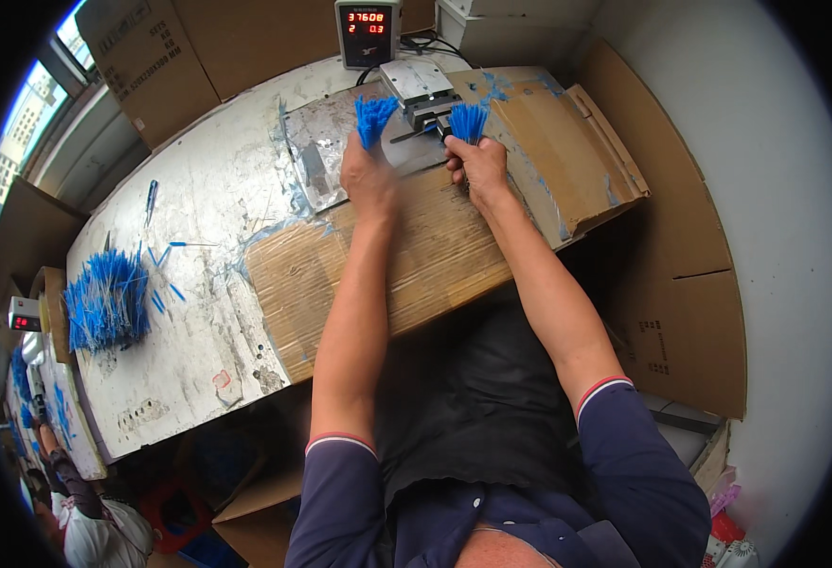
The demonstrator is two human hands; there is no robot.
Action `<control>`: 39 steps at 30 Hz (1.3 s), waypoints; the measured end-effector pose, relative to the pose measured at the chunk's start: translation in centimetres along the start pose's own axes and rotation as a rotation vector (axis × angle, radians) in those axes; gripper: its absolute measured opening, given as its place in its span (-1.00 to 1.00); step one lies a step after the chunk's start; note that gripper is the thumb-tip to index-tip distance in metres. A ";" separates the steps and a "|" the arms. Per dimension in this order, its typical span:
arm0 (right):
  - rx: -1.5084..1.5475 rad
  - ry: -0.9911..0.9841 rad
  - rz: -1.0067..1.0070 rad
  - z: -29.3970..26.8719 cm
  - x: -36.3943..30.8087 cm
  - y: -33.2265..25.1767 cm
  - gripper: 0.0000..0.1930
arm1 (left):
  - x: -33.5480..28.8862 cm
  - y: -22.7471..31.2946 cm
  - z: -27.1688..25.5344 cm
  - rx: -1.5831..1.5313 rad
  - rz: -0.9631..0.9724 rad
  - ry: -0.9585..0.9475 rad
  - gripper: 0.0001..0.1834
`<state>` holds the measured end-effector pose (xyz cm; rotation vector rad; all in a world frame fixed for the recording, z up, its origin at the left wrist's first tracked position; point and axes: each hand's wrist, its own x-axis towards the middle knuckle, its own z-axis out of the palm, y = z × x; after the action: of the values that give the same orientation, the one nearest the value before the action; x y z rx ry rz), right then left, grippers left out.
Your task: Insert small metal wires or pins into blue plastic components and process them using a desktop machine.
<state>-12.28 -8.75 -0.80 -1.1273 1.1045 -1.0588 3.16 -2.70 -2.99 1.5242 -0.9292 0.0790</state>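
My left hand (pixel 368 178) is closed around a bunch of thin blue-ended sticks (pixel 375 120), their blue ends fanning out above the fist. To its right, my right hand (pixel 482 170) grips a second bunch of blue-ended sticks (pixel 469 122). That bunch is upright beside the front jaw of a small metal machine (pixel 420 85), and whether it touches the jaw I cannot tell. The lower parts of both bunches are hidden by my fingers.
A large heap of blue-ended sticks (pixel 108 298) lies on the white worktable (pixel 207 350) at left, near a utility knife (pixel 152 202). Behind the machine stands a red-lit counter display (pixel 368 38). Cardboard (pixel 567 142) covers the right side. Another person (pixel 98 525) works at lower left.
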 end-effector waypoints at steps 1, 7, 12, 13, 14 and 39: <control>0.032 -0.014 -0.015 -0.1 -0.1 0.1 -0.89 | 0.0 0.0 0.1 0.000 0.001 0.002 -0.86; 0.158 0.036 -0.033 -0.3 -0.6 0.3 -0.90 | -0.2 0.3 0.2 0.083 0.057 -0.243 -0.87; 0.191 0.050 -0.007 -0.6 -0.5 0.0 -0.89 | 0.0 0.1 0.5 0.098 0.058 -0.261 -0.88; 0.193 0.026 0.030 -0.7 -0.4 -0.2 -0.87 | 0.0 0.1 0.5 0.088 0.060 -0.256 -0.88; 0.195 0.001 0.067 -0.8 -0.4 -0.4 -0.85 | 0.0 0.0 0.4 0.088 0.060 -0.254 -0.88; -0.027 0.119 0.128 1.6 2.0 -1.9 -0.86 | 0.7 0.2 0.2 0.211 0.057 -0.059 -0.88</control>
<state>-10.56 -10.77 0.95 -1.0105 1.2710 -1.0228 3.40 -3.17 -2.46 1.7022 -1.0371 0.1785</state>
